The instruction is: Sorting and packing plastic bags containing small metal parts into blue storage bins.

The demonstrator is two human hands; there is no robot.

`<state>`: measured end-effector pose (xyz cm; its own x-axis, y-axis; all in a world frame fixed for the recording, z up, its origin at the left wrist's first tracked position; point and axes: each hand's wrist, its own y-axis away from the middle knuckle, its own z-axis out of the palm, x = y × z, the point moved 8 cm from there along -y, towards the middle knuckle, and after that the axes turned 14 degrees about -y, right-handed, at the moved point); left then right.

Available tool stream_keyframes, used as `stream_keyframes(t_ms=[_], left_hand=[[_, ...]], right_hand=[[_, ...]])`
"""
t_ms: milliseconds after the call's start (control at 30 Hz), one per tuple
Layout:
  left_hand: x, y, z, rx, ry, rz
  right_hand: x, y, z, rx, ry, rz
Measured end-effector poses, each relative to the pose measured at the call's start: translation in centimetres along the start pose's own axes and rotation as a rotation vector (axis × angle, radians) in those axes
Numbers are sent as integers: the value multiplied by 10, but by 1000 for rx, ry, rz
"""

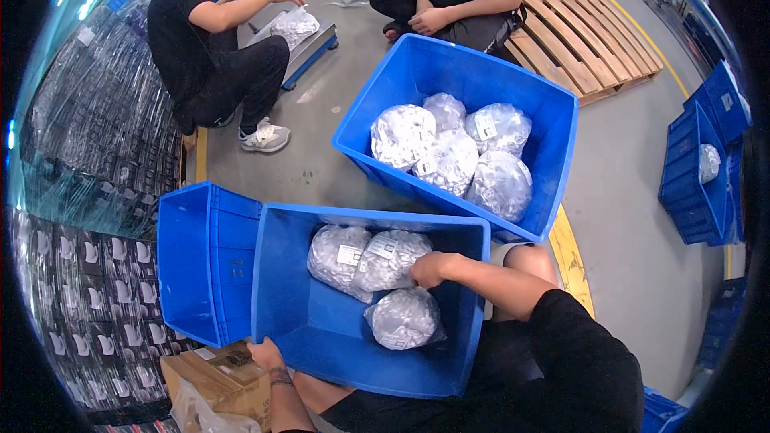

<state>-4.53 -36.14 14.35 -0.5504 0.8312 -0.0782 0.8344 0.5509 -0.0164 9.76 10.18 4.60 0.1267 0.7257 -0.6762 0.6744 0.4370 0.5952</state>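
Observation:
A blue plastic bin (321, 353) is tilted in front of me, with three clear bags of small silvery-white parts inside. Two labelled bags lie together at its far side, a left one (337, 261) and a right one (391, 259); a third bag (403, 319) rests nearer to me. My right hand (431, 269) reaches in over the bin's right wall, its fingers closed at the edge of the right-hand labelled bag. At the near left corner, my left hand (263, 354) is closed on the bin's rim; its fingertips are partly hidden.
Just beyond stands a larger blue bin (553, 152) with several similar bags. Left are stacked blue bins (184, 265), a cardboard box (216, 381) and wrapped cartons (96, 297). One person (200, 48) handles bags on a scale (309, 56); another (473, 0) sits by a wooden pallet (585, 40).

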Motion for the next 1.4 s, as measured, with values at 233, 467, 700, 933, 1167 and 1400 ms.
stream_keyframes(t_ms=[233, 467, 700, 933, 1167, 1400], left_hand=[[0, -3, 2, 20, -2, 16], [-13, -18, 13, 31, 32, 122], [0, -10, 13, 33, 38, 64], [-6, -17, 20, 24, -52, 3], [-2, -6, 6, -15, -50, -23], [7, 4, -4, 2, -9, 31]], right_hand=[[-2, 5, -4, 0, -12, 35], [-9, 5, -9, 31, -35, 22], [-9, 11, -11, 74, -74, -9], [-7, 5, -7, 54, -33, -7], [-8, 3, -7, 70, -32, -5], [-2, 3, -4, 61, -57, 22]])
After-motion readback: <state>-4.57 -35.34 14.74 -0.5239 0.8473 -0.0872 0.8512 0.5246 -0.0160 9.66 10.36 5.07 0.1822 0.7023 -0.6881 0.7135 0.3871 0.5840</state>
